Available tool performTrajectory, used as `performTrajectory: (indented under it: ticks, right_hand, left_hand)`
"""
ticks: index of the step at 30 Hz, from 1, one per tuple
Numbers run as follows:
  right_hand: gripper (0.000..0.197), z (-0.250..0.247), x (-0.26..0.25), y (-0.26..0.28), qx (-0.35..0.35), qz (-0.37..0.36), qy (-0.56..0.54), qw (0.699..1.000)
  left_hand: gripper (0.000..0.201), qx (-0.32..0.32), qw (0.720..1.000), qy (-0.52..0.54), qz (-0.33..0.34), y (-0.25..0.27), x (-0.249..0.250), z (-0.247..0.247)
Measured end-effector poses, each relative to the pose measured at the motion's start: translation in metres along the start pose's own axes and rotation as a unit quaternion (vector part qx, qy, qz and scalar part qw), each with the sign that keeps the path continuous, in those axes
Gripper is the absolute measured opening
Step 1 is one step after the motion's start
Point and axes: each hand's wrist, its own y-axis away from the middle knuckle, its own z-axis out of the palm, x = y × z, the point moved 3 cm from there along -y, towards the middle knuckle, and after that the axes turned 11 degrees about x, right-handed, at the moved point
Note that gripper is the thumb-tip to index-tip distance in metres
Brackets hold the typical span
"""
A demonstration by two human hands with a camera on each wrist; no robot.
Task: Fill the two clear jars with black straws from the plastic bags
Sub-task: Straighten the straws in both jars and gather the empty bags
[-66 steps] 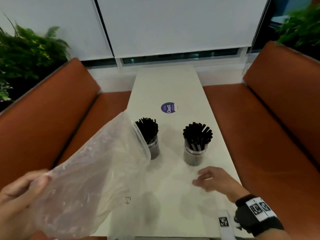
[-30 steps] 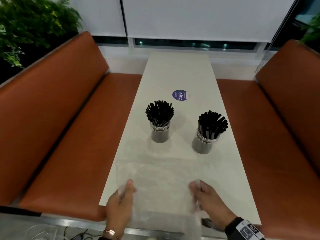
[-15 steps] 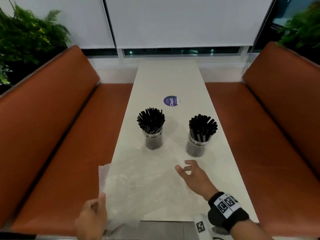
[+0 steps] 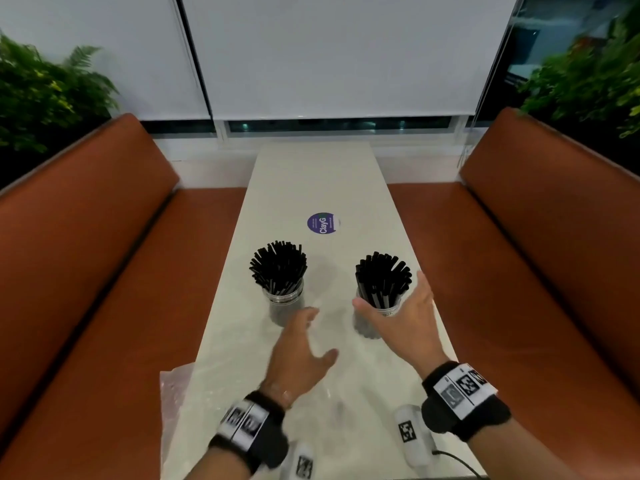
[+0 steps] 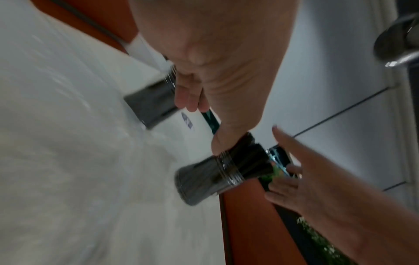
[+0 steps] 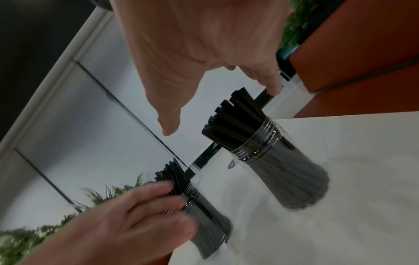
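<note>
Two clear jars stand side by side on the white table [image 4: 311, 174], both packed with black straws. My left hand [image 4: 320, 334] reaches toward the left jar [image 4: 284, 304], fingers straight and close to its neck [image 5: 152, 105]; blur hides whether they touch. Spread wide, my right hand [image 4: 388, 291] has thumb and fingers on either side of the right jar [image 4: 370, 323] and its straws [image 6: 235, 118], a gap showing between them. An empty plastic bag [image 4: 175, 393] lies flat on the table's near end, overhanging the left edge.
Orange bench seats [image 4: 114, 306] run along both sides of the narrow table. A round purple sticker [image 4: 322, 223] lies beyond the jars. A white tagged device with a cable [image 4: 412, 434] rests by my right wrist. Plants stand behind both benches.
My left hand has let go of the bag and moved forward to the left jar. My right hand has gone forward and opened around the right jar. The bag stays flat.
</note>
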Motion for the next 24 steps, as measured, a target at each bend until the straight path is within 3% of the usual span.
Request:
performTrajectory:
  ticks: [4,5,7,9,11,13,15,17,21,24]
  right_hand:
    - [0.155,0.031,-0.008,-0.020,-0.043,-0.008,0.055,0.997]
    - [0.156,0.037,-0.008,-0.026,-0.046,-0.009,0.063,0.997]
    - [0.157,0.049,-0.009,-0.035,-0.042,-0.020,0.066,0.997]
    - [0.158,0.059,-0.008,-0.040,-0.038,-0.037,0.077,0.996]
    - [0.158,0.068,-0.006,-0.045,-0.025,-0.057,0.089,0.994]
    - [0.153,0.075,-0.006,-0.051,-0.005,-0.070,0.086,0.994]
    - [0.144,0.081,-0.005,-0.059,0.011,-0.083,0.080,0.993]
    - [0.129,0.085,-0.006,-0.069,0.025,-0.107,0.070,0.991]
    - [0.090,0.089,-0.012,-0.092,0.011,-0.153,0.042,0.987]
    - [0.078,0.090,-0.020,-0.112,-0.054,-0.210,0.002,0.976]
  left_hand:
    - [0.127,-0.143,0.988,-0.007,-0.051,-0.063,0.006,0.069]
    - [0.125,-0.175,0.984,-0.020,-0.023,-0.075,0.004,0.079]
    - [0.087,-0.194,0.977,0.082,0.026,-0.093,0.011,0.104]
    - [0.051,-0.174,0.976,0.130,0.033,-0.100,0.023,0.108]
    - [0.067,-0.100,0.990,0.055,0.081,-0.104,0.029,0.108]
    - [0.079,-0.072,0.991,0.060,0.098,-0.104,0.033,0.110]
    - [0.066,-0.080,0.995,0.054,0.034,-0.106,0.025,0.116]
    - [0.069,-0.059,0.992,0.095,-0.051,-0.110,0.014,0.124]
    - [0.072,-0.024,0.992,0.115,-0.052,-0.116,0.006,0.120]
    - [0.066,0.010,0.983,0.170,-0.064,-0.117,0.001,0.111]
